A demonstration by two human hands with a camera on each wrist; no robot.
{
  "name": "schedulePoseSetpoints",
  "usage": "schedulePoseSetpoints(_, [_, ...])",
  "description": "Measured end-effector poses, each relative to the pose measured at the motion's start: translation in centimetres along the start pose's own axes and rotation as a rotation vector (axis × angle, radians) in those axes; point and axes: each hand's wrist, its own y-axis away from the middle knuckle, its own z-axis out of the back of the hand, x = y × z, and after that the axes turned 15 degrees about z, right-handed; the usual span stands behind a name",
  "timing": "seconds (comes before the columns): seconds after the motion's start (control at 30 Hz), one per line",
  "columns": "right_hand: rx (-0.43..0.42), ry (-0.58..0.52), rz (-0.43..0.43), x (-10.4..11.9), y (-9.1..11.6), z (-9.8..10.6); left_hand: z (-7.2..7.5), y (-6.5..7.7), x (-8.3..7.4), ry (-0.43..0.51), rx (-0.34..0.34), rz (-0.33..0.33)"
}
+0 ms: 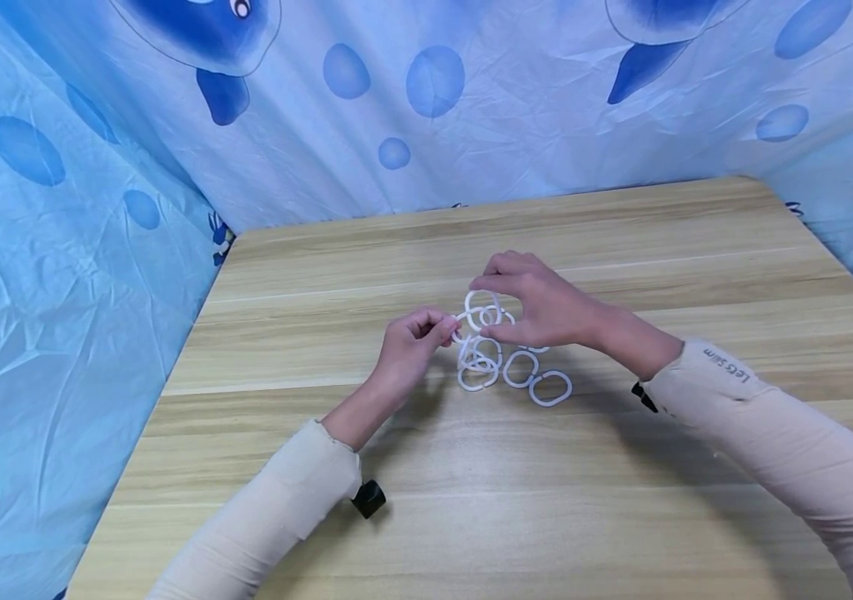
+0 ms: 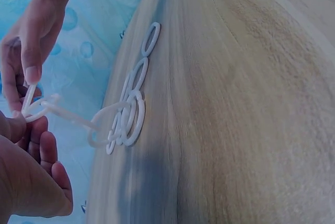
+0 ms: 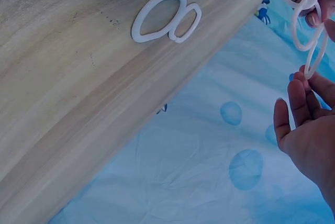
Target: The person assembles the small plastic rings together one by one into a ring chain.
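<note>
Several white oval chain links are in play, some hooked together in a short chain [image 2: 68, 115] that hangs toward the table. My left hand [image 1: 413, 346] pinches one link [image 1: 455, 337] between thumb and fingers. On the other side, my right hand [image 1: 546, 304] holds another link [image 1: 467, 310] by its edge, thumb and fingertips on it; in the right wrist view this link [image 3: 309, 69] rises from the fingertips. Below the hands, loose-looking links [image 1: 532, 392] lie flat and partly overlapping. Which ones are joined in the overlap I cannot tell.
A wood-grain table [image 1: 471, 517] carries the links near its middle. Blue curtain [image 1: 501, 125] with whale and bubble prints hangs behind and at the sides. Small black devices [image 1: 369, 498] sit under both pale sleeves [image 1: 283, 492].
</note>
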Motion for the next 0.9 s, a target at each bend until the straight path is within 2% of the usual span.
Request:
schedulePoseSetpoints(0.27, [0.108,0.195,0.047,0.9,-0.3,0.3,0.0,0.1,0.2,-0.001,0.009,-0.015])
schedulePoseSetpoints(0.5, [0.155,0.188,0.022,1.1,-0.4,0.1,-0.2,0.1,0.2,-0.045,0.023,-0.047])
schedulePoseSetpoints(0.67, [0.139,0.188,0.030,0.9,-0.3,-0.1,-0.3,0.1,0.2,-0.079,0.035,-0.037])
schedulePoseSetpoints(0.9, [0.082,0.213,0.050,0.6,-0.2,-0.1,-0.2,0.2,0.2,-0.063,0.067,-0.002])
